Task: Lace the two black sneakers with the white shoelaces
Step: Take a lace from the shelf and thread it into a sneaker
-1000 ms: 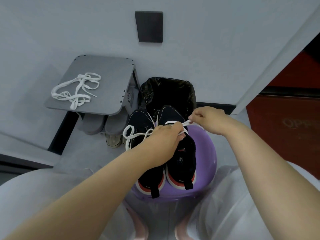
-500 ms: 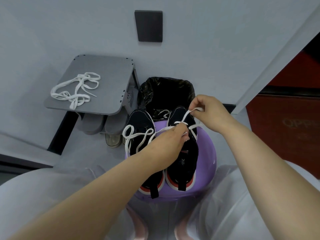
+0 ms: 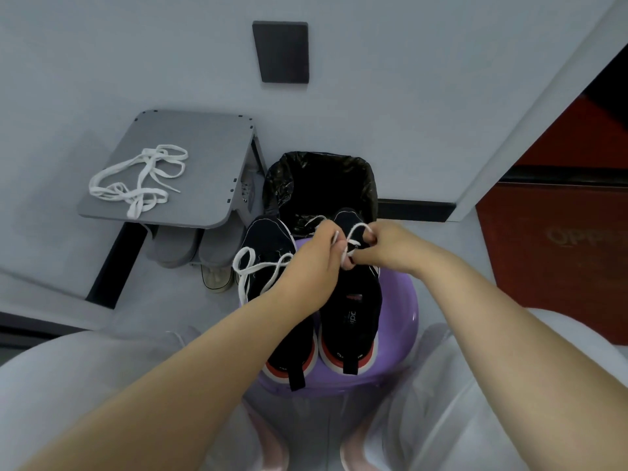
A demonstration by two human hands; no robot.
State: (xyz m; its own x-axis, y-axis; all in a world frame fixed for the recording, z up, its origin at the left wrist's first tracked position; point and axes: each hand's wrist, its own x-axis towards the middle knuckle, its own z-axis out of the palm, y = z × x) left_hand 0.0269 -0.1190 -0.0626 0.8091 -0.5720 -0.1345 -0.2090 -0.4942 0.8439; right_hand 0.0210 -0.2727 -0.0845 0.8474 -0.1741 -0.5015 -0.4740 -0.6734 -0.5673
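Observation:
Two black sneakers stand side by side on a purple stool (image 3: 401,341), heels toward me. Over the front of the right sneaker (image 3: 353,311), my left hand (image 3: 311,266) and my right hand (image 3: 380,246) meet, each pinching a part of one white shoelace (image 3: 261,270). A short loop of it arches between the two hands. The slack of this lace lies in loops across the left sneaker (image 3: 268,239). My left hand hides much of both shoes' eyelets. A second white shoelace (image 3: 136,178) lies bundled on a grey side table (image 3: 204,158) at the left.
A bin lined with a black bag (image 3: 323,185) stands right behind the stool. Grey slippers (image 3: 190,249) and a pale shoe sit under the side table. A dark red panel (image 3: 557,253) is at the right. My knees in white trousers flank the stool.
My right hand has come down and left toward my left hand, so the two now nearly touch over the right sneaker. The stretch of lace between them has shortened to a small loop.

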